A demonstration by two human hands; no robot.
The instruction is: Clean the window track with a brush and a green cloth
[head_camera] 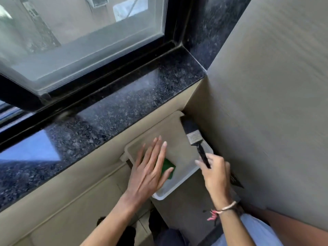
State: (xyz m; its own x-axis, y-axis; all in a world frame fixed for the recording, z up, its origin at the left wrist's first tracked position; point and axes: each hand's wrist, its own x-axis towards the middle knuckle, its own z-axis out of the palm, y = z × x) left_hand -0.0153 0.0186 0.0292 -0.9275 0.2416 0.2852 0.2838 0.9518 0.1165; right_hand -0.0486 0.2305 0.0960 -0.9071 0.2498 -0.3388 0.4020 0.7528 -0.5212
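A flat paint brush [193, 134] with dark bristles, a metal band and a black handle points up and left over a pale tray [179, 180]. My right hand [214, 173] grips the end of its handle. A green cloth [168, 168] lies in the tray, partly hidden under my left hand [150, 167], which hovers flat above it with fingers spread and nothing in it. The black window track [113, 75] runs diagonally along the bottom of the glass pane, above the sill.
A speckled black granite sill [110, 112] lies between the track and the tray. A beige wall [266, 103] rises close on the right. Beige panelling [62, 201] sits below the sill. My knees are at the bottom edge.
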